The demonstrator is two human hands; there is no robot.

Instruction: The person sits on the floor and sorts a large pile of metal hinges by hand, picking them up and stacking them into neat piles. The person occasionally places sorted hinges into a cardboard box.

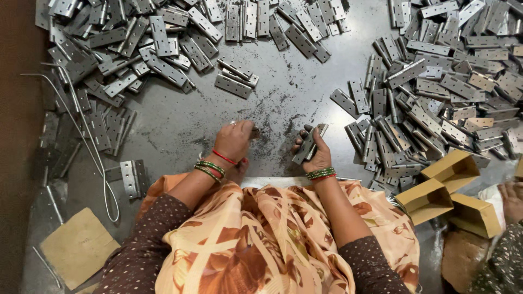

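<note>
View from above a grey metal bench (272, 103). The right hand (315, 149) is closed around a steel hinge (309, 144), held just above the bench near the person's lap. The left hand (234, 140), fingers curled, grips a small dark piece (255, 132) at its fingertips; what it is cannot be told. Heaps of hinges lie at far left (136, 38) and at right (436, 87). Open cardboard boxes (444, 188) sit near right, beside another person's hand (512, 200).

grey metal floor (180, 122), heaps of steel hinges (436, 81), small cardboard boxes (438, 185), bent wire (81, 125)
</note>
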